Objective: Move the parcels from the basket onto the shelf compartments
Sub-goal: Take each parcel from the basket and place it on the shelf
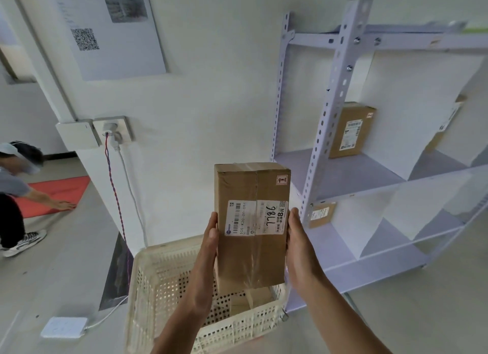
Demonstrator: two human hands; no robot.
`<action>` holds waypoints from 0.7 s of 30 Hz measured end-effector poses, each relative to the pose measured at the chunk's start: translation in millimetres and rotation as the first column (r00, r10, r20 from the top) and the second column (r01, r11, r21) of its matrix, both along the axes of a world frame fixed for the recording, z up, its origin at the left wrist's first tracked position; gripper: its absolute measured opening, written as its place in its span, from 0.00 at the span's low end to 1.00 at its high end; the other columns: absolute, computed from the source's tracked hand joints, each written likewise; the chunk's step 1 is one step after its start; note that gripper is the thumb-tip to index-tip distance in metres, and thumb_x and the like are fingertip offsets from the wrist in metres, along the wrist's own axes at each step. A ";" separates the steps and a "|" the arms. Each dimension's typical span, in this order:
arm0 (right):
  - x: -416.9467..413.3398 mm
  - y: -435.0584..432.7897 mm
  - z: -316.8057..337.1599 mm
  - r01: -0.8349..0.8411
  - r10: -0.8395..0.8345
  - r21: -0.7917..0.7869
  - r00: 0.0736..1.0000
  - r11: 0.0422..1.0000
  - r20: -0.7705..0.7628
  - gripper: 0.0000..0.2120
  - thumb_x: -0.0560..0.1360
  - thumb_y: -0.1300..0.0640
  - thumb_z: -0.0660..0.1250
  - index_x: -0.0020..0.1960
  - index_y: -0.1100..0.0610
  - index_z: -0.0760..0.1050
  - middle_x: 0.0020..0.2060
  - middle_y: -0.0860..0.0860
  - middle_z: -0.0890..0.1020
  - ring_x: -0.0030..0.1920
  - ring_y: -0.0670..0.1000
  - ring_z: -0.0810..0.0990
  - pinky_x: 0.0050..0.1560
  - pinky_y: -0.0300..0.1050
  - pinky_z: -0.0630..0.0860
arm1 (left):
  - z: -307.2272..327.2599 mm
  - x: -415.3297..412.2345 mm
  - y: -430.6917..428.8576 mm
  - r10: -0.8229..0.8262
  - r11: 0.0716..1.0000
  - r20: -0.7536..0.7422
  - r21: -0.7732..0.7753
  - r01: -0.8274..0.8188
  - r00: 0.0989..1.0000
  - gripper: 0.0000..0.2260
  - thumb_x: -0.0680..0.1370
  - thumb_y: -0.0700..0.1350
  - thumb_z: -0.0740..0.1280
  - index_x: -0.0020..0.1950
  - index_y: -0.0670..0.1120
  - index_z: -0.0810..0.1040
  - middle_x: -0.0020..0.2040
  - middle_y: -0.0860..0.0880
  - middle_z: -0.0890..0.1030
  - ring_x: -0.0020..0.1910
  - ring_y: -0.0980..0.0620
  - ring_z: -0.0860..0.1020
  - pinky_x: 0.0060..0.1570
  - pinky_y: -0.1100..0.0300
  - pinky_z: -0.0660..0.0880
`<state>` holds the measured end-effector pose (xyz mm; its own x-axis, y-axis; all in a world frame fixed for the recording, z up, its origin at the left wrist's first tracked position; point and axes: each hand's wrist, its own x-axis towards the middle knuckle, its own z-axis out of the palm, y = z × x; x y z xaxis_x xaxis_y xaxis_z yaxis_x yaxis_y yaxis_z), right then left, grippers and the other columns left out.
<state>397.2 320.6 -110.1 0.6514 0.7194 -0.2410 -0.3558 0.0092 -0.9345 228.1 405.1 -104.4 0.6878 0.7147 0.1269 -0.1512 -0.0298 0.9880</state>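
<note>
The person's left hand [209,244] and right hand [298,238] are bare. The left forearm [182,314] and right forearm [335,308] are bare too, as far as they show. The arms are slim, with narrow wrists. The fingers [212,219] are long and lean; their nails are too small to make out.

Matt cardboard box [250,221], sealed with glossy clear tape [254,258], between left hand [210,237] and right hand [297,237]; below them, perforated plastic basket [237,324]; right of them, painted metal shelf [351,174].
</note>
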 end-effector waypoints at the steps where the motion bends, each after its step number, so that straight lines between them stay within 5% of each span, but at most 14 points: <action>1: 5.7 -6.5 1.5 0.003 -0.003 0.003 1.000 1.000 0.003 0.48 0.60 0.12 0.60 0.74 0.35 0.73 0.71 0.45 0.79 0.76 0.54 0.72 0.79 0.68 0.61 | 0.8 5.3 -6.5 0.004 1.000 -0.004 0.008 -0.004 1.000 0.35 0.79 0.75 0.54 0.85 0.65 0.57 0.81 0.68 0.64 0.81 0.66 0.61 0.82 0.50 0.57; 6: 43.5 -51.0 13.1 -0.016 0.014 0.038 0.999 0.999 0.041 0.42 0.68 0.16 0.59 0.73 0.39 0.75 0.67 0.46 0.83 0.72 0.53 0.78 0.75 0.66 0.69 | 7.3 45.3 -49.8 0.033 0.998 0.001 0.044 -0.033 0.999 0.33 0.81 0.69 0.52 0.85 0.61 0.57 0.82 0.66 0.66 0.82 0.63 0.62 0.83 0.47 0.58; 9: 81.5 -83.6 14.7 -0.018 0.016 0.058 0.999 0.998 0.029 0.33 0.75 0.26 0.54 0.69 0.44 0.78 0.60 0.48 0.87 0.61 0.50 0.86 0.57 0.51 0.81 | 9.6 79.8 -83.7 0.045 0.998 0.021 0.044 -0.046 0.999 0.31 0.82 0.68 0.53 0.85 0.60 0.59 0.82 0.64 0.66 0.82 0.62 0.63 0.83 0.46 0.58; 13: 132.7 -127.2 18.6 -0.024 0.022 0.103 1.000 0.994 0.021 0.25 0.83 0.35 0.50 0.63 0.46 0.80 0.52 0.48 0.89 0.52 0.47 0.88 0.40 0.38 0.83 | 13.6 128.7 -128.7 0.052 0.997 0.017 0.062 -0.053 0.998 0.31 0.84 0.67 0.53 0.86 0.58 0.57 0.83 0.62 0.66 0.83 0.60 0.62 0.83 0.45 0.58; 17: 175.9 -157.7 23.9 -0.014 0.007 0.108 0.998 0.994 0.064 0.28 0.77 0.31 0.52 0.66 0.44 0.79 0.55 0.46 0.88 0.57 0.47 0.87 0.48 0.42 0.82 | 23.2 175.3 -163.3 0.038 0.997 0.036 0.068 -0.040 0.999 0.31 0.83 0.65 0.53 0.85 0.57 0.60 0.79 0.61 0.72 0.79 0.61 0.68 0.76 0.59 0.70; 21: 213.4 -174.0 30.3 0.001 -0.010 0.116 0.997 0.993 0.074 0.28 0.75 0.29 0.53 0.65 0.41 0.79 0.58 0.46 0.88 0.59 0.48 0.85 0.58 0.46 0.79 | 28.7 211.6 -177.8 0.045 0.997 -0.004 0.068 -0.044 0.999 0.34 0.80 0.72 0.55 0.85 0.62 0.59 0.81 0.65 0.68 0.80 0.63 0.65 0.82 0.49 0.61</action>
<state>610.6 146.6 -79.9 0.6682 0.7362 -0.1070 -0.2855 0.1209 -0.9507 439.6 227.3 -75.7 0.6563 0.7345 0.1724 -0.1425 -0.1037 0.9844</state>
